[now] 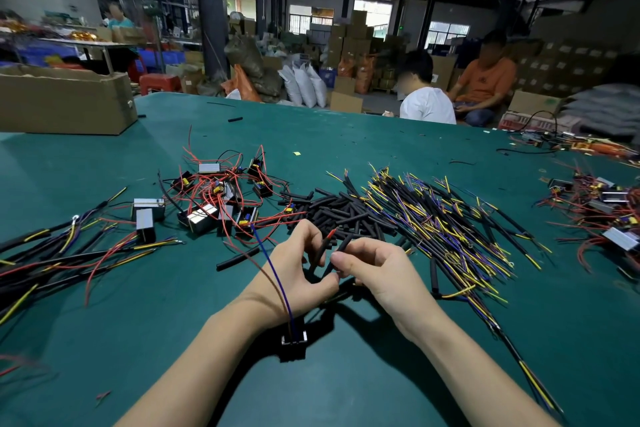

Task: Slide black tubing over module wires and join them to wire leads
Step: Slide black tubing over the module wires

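Observation:
A small module lies on the green table between my wrists, and its blue and brown wires run up over my left wrist. My left hand pinches a red module wire inside a black tube, with the red tip poking out at the top. My right hand pinches a second black tube right beside the first one. A heap of loose black tubing lies just beyond my hands. Wire leads with yellow and purple cores spread out to the right.
A pile of modules with red wires lies at centre left, and finished black leads fan out at far left. More modules sit at right. A cardboard box stands at back left. Two people sit beyond the table's far edge.

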Motion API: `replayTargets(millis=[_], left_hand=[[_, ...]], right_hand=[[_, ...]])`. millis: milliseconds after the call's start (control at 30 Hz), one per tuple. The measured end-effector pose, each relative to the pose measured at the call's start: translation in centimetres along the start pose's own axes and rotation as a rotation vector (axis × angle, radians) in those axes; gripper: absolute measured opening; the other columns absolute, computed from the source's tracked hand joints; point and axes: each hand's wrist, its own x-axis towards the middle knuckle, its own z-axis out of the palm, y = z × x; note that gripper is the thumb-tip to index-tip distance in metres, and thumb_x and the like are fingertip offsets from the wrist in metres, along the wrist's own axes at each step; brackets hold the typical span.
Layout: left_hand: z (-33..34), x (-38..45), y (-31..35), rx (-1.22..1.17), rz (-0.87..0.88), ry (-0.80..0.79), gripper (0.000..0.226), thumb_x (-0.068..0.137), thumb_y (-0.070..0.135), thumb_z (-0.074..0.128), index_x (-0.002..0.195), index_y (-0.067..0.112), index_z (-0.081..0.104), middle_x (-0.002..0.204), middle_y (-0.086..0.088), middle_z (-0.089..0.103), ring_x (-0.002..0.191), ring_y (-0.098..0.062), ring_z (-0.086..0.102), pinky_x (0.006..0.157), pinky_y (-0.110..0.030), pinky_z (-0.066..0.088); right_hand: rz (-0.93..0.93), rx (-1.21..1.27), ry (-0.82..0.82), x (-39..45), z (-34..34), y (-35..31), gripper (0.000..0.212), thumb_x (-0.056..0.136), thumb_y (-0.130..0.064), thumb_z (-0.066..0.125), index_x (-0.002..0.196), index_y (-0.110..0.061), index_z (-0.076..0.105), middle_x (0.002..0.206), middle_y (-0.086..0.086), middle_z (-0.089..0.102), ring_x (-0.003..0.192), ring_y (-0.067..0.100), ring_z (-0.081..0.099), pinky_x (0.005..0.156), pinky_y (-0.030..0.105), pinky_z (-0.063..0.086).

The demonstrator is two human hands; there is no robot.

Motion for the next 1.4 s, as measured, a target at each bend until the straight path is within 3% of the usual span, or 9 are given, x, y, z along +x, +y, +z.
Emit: replayTargets(millis=[100,267,400,533,633,800,1000,1100,1400], left_hand=[[0.2,-0.1,0.2,-0.029,0.013,0.031,0.025,0.069,0.018,0.064,0.085,0.013,0.046,0.072,-0.003,0.054,0.063,-0.006,0.044,0.063,-0.021,0.041],[0.3,-0.1,0.6,-0.086,0.032,0.05,0.015,0.072,0.014,0.064,0.079,0.006,0.054,0.068,-0.011,0.061,0.06,-0.026,0.054,0.06,-0.038,0.047],[0.2,0.0,0.7,-0.083,0.036,0.096,0.018,0.073,0.013,0.064,0.069,0.007,0.047,0.06,-0.008,0.051,0.055,-0.011,0.042,0.057,-0.022,0.038],[0.1,0.0,0.8,-0.073,0.023,0.072,0.018,0.069,0.009,0.06,0.066,0.01,0.042,0.06,-0.007,0.05,0.057,-0.008,0.039,0.057,-0.019,0.036],[0.1,-0.1,0.9,-0.081,0.013,0.047,0.017,0.066,0.008,0.058,0.064,0.008,0.041,0.059,0.003,0.051,0.058,-0.009,0.041,0.058,-0.019,0.037],[-0.2,-0.1,1.1,-0.035,-0.008,0.01,0.016,0.062,0.013,0.055,0.065,-0.001,0.046,0.058,-0.007,0.049,0.057,-0.011,0.039,0.056,-0.03,0.036],[-0.3,-0.3,1.0,-0.061,0.005,-0.105,0.014,0.074,0.019,0.062,0.071,0.015,0.05,0.063,-0.008,0.052,0.057,-0.011,0.041,0.056,-0.029,0.038],[0.6,-0.2,1.3,-0.098,0.004,-0.013,0.013,0.077,0.03,0.07,0.087,0.023,0.063,0.068,-0.009,0.063,0.059,-0.023,0.052,0.061,-0.03,0.045],[1.3,0.5,0.5,-0.12,-0.056,0.088,0.012,0.084,0.011,0.07,0.076,0.019,0.068,0.055,0.006,0.065,0.05,-0.005,0.057,0.056,-0.019,0.045]], right_hand=[[0.014,-0.008,-0.018,0.0,0.0,0.0,0.009,0.081,-0.013,0.072,0.073,-0.01,0.07,0.071,0.011,0.065,0.072,0.017,0.054,0.072,0.031,0.041],[0.001,-0.035,-0.034,0.1,-0.7,-0.2,0.016,0.082,-0.014,0.072,0.066,-0.014,0.07,0.066,0.0,0.066,0.066,0.009,0.057,0.067,0.017,0.045],[-0.041,-0.043,0.078,0.1,-1.4,-0.3,0.008,0.086,-0.015,0.067,0.08,-0.013,0.071,0.069,-0.002,0.069,0.065,0.005,0.059,0.064,0.013,0.045],[-0.065,0.005,0.077,0.2,-1.5,-0.4,0.012,0.088,-0.017,0.064,0.096,-0.019,0.072,0.081,-0.003,0.072,0.069,0.006,0.061,0.064,0.014,0.045],[-0.103,-0.01,0.068,0.0,-1.1,-0.5,0.007,0.086,-0.016,0.066,0.088,-0.016,0.073,0.079,-0.004,0.072,0.068,0.005,0.06,0.063,0.014,0.044],[-0.081,0.063,0.164,0.3,-1.5,-0.6,0.01,0.088,-0.011,0.064,0.08,-0.013,0.069,0.07,-0.004,0.069,0.067,0.003,0.06,0.062,0.021,0.041],[-0.01,0.177,0.205,0.4,-1.6,-0.4,0.011,0.089,-0.01,0.062,0.08,-0.012,0.068,0.066,-0.004,0.066,0.063,0.005,0.06,0.063,0.022,0.043],[-0.026,0.126,0.189,0.3,-1.5,-0.4,0.01,0.089,-0.012,0.062,0.081,-0.013,0.068,0.068,-0.005,0.067,0.064,0.004,0.059,0.061,0.017,0.043],[-0.074,0.043,0.254,0.4,-0.7,-0.5,0.016,0.089,-0.008,0.062,0.075,-0.013,0.066,0.059,-0.009,0.066,0.056,-0.001,0.055,0.054,0.008,0.041]])
